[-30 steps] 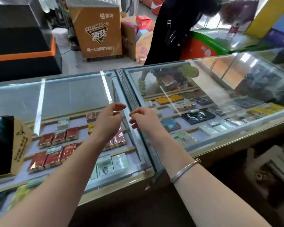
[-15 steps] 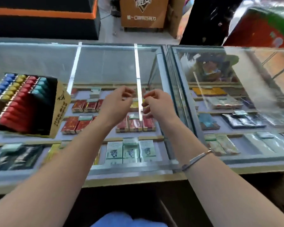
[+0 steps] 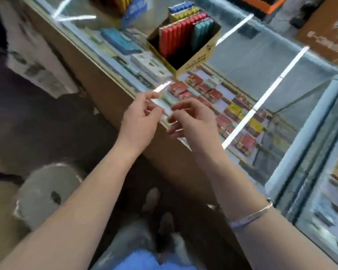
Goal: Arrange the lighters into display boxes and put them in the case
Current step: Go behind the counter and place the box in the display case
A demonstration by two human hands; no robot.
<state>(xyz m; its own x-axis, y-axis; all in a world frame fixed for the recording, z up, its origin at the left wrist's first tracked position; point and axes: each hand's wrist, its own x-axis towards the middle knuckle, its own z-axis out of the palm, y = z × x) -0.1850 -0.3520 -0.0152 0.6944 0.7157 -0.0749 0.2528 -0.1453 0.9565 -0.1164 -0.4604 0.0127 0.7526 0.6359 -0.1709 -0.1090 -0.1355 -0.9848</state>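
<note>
**Both hands raised at the counter's near edge**

Seemingly empty, the left hand and right hand hover close together but apart, fingers loosely curled; blur hides whether either pinches anything. Beyond them, well apart, the tan cardboard display box of red, teal, yellow and blue lighters stands on the glass-topped display case.

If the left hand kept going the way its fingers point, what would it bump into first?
Probably the glass top of the display counter, just past its near edge. The left hand points up and rightward toward it; further along that line sits the yellow cardboard box of coloured lighters. Depth is unclear, so it might pass above the glass.
</note>
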